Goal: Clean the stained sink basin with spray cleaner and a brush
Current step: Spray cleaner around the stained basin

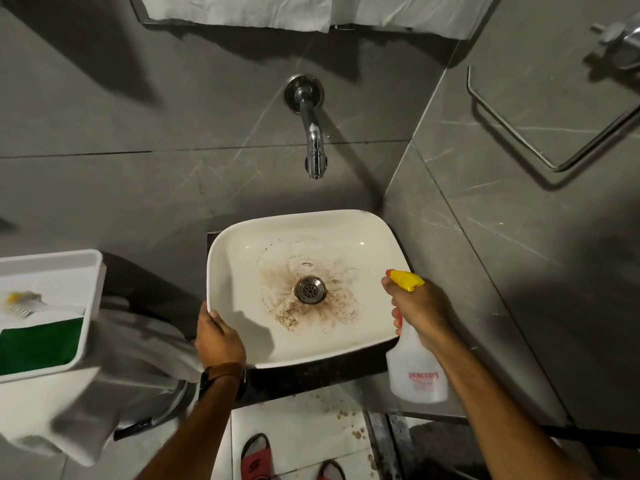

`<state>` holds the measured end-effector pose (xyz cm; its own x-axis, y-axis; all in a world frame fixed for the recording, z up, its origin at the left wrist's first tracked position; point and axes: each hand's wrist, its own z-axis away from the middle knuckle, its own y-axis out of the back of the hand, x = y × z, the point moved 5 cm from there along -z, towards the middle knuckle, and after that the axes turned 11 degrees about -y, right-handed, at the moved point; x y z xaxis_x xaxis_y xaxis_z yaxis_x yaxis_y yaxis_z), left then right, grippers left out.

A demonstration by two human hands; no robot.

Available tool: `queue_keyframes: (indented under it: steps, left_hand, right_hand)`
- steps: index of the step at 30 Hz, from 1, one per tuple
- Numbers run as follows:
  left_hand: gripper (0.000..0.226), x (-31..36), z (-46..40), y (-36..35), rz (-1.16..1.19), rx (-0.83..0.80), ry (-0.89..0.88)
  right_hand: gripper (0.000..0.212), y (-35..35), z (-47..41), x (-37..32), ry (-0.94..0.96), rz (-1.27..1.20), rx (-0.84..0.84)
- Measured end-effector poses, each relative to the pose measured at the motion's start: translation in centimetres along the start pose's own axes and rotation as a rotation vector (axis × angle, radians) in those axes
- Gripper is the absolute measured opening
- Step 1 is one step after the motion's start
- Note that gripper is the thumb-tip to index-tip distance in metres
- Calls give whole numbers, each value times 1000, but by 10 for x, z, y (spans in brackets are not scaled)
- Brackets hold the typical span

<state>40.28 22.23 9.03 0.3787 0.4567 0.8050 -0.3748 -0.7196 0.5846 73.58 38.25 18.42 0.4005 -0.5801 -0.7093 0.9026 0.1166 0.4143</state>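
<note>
Two bare forearms are seen rising from the bottom edge of the frame, above red slippers point(258, 457) on a speckled pale floor. At lower right, the right hand point(420, 308) is closed around the neck of a translucent white plastic spray bottle with a yellow nozzle and red lettering point(415, 368); a finger appears to lie on the trigger, though this is partly hidden. The bottle's long axis is tilted, body toward the lower right, nozzle at its upper end aimed leftward. The brown stain point(298, 315) ringing the round metal drain point(310, 289) is found left of the nozzle and slightly lower, near it, so a spray is judged to need only a slight downward tilt. The right hand is the nearer one to the stain. The left hand point(218, 336), with a brown-strapped watch point(221, 374) on its wrist, is curled over the near-left rim of the white rounded-square ceramic sink basin point(242, 258), fingers gripping the edge. At far left, a white plastic caddy tray point(91, 296) is seen well apart from both hands; a blurred white brush with a yellow tip point(24, 303) and a green cloth or pad point(41, 342) lie in it. A chrome wall spout point(311, 133) hangs above the basin at upper centre. Grey marble-veined tiles cover the walls, and a chrome towel ring point(554, 133) is mounted at upper right.
</note>
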Motion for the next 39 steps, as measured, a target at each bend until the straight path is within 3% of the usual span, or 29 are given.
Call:
queue_keyframes:
  steps: [12, 15, 20, 30, 39]
  left_hand:
    - [41, -2, 0, 1, -8, -21, 25]
    - [42, -2, 0, 1, -13, -27, 41]
    - [43, -1, 1, 1, -14, -38, 55]
    - [45, 0, 1, 1, -11, -41, 50]
    - [44, 5, 0, 4, 19, -20, 39]
  right_hand:
    - [23, -46, 5, 1, -38, 44, -8]
    - [15, -58, 9, -3, 9, 65, -27]
    - [31, -71, 11, -8, 2, 91, -27]
    - [21, -89, 14, -16, 6, 48, -106]
    - [40, -130, 29, -35, 65, 87, -128]
